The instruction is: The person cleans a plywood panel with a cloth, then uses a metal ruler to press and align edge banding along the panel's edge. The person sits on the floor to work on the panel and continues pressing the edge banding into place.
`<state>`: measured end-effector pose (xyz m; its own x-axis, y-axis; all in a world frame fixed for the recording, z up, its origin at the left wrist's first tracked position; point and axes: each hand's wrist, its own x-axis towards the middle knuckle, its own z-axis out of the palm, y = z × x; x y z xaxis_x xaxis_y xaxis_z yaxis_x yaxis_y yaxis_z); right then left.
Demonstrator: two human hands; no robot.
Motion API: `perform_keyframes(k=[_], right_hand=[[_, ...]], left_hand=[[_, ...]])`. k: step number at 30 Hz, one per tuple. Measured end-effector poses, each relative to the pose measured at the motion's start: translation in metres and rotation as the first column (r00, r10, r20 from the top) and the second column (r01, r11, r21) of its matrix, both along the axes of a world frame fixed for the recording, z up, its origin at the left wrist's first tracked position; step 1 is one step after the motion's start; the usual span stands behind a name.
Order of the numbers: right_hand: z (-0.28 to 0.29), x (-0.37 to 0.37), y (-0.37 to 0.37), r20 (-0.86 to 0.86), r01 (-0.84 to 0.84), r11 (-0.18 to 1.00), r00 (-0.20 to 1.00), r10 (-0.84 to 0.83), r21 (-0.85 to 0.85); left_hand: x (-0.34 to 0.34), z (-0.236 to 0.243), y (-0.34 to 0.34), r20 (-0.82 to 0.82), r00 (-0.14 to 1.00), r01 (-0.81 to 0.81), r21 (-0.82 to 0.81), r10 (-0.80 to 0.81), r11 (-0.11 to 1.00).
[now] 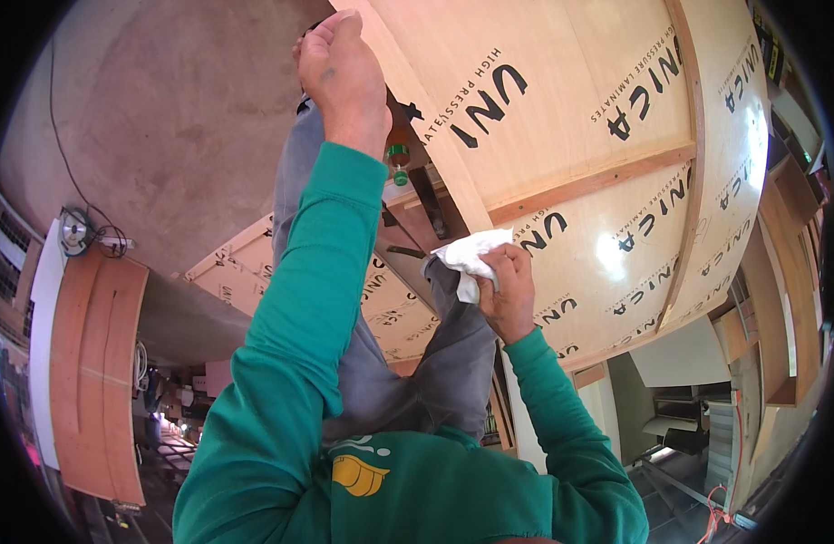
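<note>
My right hand (509,295) is closed on a crumpled white cloth (476,257), just above my knee and beside the edge of a large pale laminate panel (562,109). My left hand (344,77) is stretched far forward, close to the panel's far left edge. Its fingers are curled and pressed together, and whatever may be between them is hidden. Wooden strips (598,184) run along and across the panel, and dark printing covers its face.
A bottle with a green cap (400,172) is below, between the panel and my leg. Another printed board (390,313) lies beneath my legs. At the left are a brown wooden sheet (100,363) and a coiled cable (77,231). Wooden frames (789,272) stand at the right.
</note>
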<state>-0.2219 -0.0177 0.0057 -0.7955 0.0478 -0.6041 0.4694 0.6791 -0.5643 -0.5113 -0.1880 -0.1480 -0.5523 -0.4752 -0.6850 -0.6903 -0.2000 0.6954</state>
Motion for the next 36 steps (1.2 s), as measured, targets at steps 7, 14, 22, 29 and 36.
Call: perform_keyframes(k=[7,14,22,29,36], right_hand=[[-0.1,0.008,-0.014,-0.056,-0.022,0.991,0.998,0.03,0.134],[-0.126,-0.029,-0.031,-0.067,-0.011,0.974,0.997,0.027,0.226],[-0.172,-0.125,-0.062,-0.131,-0.004,0.983,0.991,0.028,0.182],[-0.213,-0.214,-0.091,-0.169,-0.034,0.986,0.984,0.062,0.163],[-0.274,-0.333,-0.136,-0.321,-0.083,0.982,0.937,0.134,0.17]], left_hand=[[0.011,-0.006,0.006,-0.033,0.999,0.02,0.193,-0.014,0.981],[-0.005,0.006,-0.012,0.037,0.999,0.002,0.15,-0.008,0.989],[-0.039,0.003,-0.043,0.051,0.986,-0.162,0.157,0.156,0.974],[-0.069,-0.017,-0.077,0.039,0.969,-0.249,0.157,0.246,0.956],[-0.1,-0.026,-0.101,0.11,0.939,-0.341,0.191,0.325,0.921]])
